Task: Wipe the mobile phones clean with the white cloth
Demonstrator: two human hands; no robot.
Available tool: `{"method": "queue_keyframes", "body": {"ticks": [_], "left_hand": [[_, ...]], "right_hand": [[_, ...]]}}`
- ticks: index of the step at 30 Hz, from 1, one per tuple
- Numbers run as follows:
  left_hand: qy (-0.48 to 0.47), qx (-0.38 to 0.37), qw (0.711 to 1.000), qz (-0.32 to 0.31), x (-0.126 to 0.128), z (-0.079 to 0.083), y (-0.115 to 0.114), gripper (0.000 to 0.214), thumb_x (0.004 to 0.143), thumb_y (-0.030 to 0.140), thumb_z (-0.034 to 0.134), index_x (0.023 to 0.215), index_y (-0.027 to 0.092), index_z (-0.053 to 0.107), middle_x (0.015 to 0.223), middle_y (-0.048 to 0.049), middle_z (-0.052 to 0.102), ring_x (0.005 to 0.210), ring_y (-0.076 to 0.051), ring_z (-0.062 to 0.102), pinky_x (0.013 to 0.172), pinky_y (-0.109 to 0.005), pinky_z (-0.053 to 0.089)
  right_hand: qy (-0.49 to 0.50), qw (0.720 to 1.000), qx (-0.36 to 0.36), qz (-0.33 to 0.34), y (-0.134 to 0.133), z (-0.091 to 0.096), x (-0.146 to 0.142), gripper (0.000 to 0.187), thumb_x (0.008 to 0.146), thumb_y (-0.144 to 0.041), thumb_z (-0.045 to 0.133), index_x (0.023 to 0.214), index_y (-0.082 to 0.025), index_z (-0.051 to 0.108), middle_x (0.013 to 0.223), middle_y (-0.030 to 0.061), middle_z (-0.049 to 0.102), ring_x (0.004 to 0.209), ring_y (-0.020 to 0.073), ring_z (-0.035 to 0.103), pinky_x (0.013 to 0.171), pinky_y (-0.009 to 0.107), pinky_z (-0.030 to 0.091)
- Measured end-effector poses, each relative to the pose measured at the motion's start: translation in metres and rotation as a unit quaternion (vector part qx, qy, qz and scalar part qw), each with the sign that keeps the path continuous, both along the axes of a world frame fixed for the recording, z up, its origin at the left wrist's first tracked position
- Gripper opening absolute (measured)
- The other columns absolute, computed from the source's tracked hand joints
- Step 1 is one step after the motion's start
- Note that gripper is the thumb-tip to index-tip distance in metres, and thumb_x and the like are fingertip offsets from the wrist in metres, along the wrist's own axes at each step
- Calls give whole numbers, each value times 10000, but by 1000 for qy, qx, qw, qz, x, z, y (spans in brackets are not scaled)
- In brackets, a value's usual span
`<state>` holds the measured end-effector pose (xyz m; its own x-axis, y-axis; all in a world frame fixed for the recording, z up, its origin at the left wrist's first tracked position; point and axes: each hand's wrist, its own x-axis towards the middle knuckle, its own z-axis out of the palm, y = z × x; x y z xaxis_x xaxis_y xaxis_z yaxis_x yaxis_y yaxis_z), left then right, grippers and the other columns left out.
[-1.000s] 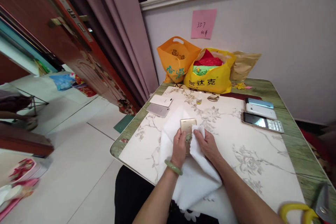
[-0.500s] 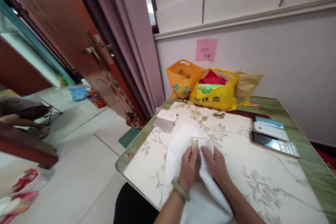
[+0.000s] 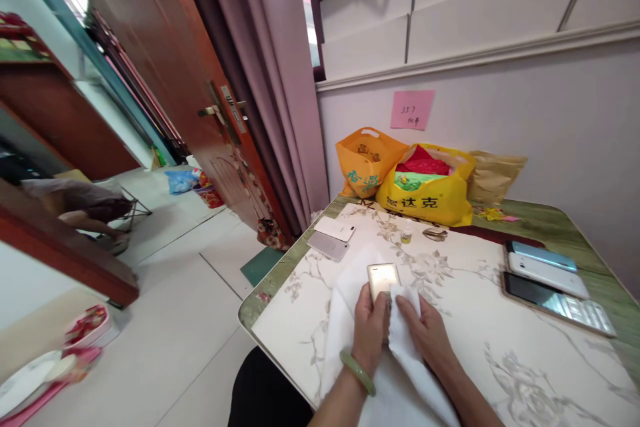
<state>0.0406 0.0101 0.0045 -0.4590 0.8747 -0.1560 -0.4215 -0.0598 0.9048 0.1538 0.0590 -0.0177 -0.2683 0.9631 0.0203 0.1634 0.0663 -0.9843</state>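
Note:
A gold-coloured mobile phone [image 3: 383, 273] is gripped by my left hand [image 3: 369, 323], fingers wrapped round its edge and thumb lying over its face. A pale green bangle [image 3: 357, 372] circles that wrist. My right hand [image 3: 425, 327] pinches a fold of white cloth [image 3: 345, 300], which lies against the phone's lower right part and hides it. The rest of the cloth spreads under both hands on the table. Two phones lie at the left, a white one [image 3: 334, 229] and a silver one [image 3: 327, 247].
Along the right edge rest a blue phone [image 3: 545, 255], a white phone [image 3: 547, 275] and a keypad phone [image 3: 557, 303]. At the back are an orange bag [image 3: 367, 163], a yellow bag [image 3: 430, 197], a small bottle [image 3: 406, 233] and glasses [image 3: 435, 234]. Left, beyond the door [image 3: 200, 80], a person [image 3: 85, 203] sits.
The view has swung, so the whole scene sits further right. The gold phone has tilted and its face now catches bright light. My left thumb lies further across it; both holds are kept.

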Motion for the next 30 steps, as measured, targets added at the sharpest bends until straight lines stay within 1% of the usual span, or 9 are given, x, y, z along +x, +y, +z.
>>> {"method": "queue_keyframes", "body": {"ticks": [3,8,11,14,16,20,24,27,30], "left_hand": [[27,6,999,-38,0,0,-3,430,719,477,732,1027,195,630,721,-16,625,706,-168,574,664,-269,482],[44,23,998,-24,2,5,-7,455,764,507,680,1082,189,611,920,-76,671,877,-213,613,803,-300,485],[47,36,998,-32,4,6,-9,475,817,504,625,1169,195,545,995,-89,662,910,-211,621,825,-304,482],[82,43,993,-68,5,6,-10,598,746,386,741,1244,208,463,999,-72,655,870,-193,615,794,-301,487],[95,42,991,-85,4,6,-10,685,712,320,774,1296,216,433,1005,-65,659,871,-191,614,801,-303,487],[38,65,989,-126,2,12,-9,697,785,325,692,1406,223,393,1159,-89,650,1044,-232,604,928,-349,465],[-20,73,990,-122,0,17,-8,621,820,338,619,1404,211,450,1251,-95,623,1171,-270,554,1020,-391,419],[-26,88,986,-142,0,17,-8,717,758,233,662,1432,237,418,1293,-77,603,1172,-265,550,1016,-379,421],[-34,78,983,-164,-1,16,-7,777,713,183,660,1444,247,404,1249,-67,630,1102,-260,582,944,-364,462]], "right_hand": [[-2,999,0,-32,0,-4,0,421,796,-578,573,810,-161,631,692,36,657,669,212,583,619,300,471],[12,999,-18,-43,-4,-4,0,472,759,-618,594,826,-153,634,661,32,646,631,206,564,558,291,467],[12,998,-21,-63,-6,-1,-1,493,757,-638,585,816,-151,637,646,31,645,615,206,565,539,290,463],[17,997,-8,-81,-7,1,-1,497,767,-635,577,845,-150,652,698,44,672,679,225,598,593,298,483],[25,995,-5,-93,-7,1,-1,499,774,-629,574,882,-150,660,745,55,690,730,237,617,643,307,497],[43,994,-25,-101,-5,2,-1,509,771,-621,583,934,-146,663,808,72,707,761,245,632,656,311,507],[42,993,-49,-100,-4,6,-1,508,750,-629,607,896,-145,656,713,50,678,683,234,614,568,296,487],[51,991,-66,-103,-5,8,-1,517,752,-630,609,914,-140,652,713,45,675,686,228,610,573,292,490],[82,987,-89,-108,-5,7,-1,522,748,-621,622,928,-132,655,737,49,689,686,224,616,590,296,504]]}}
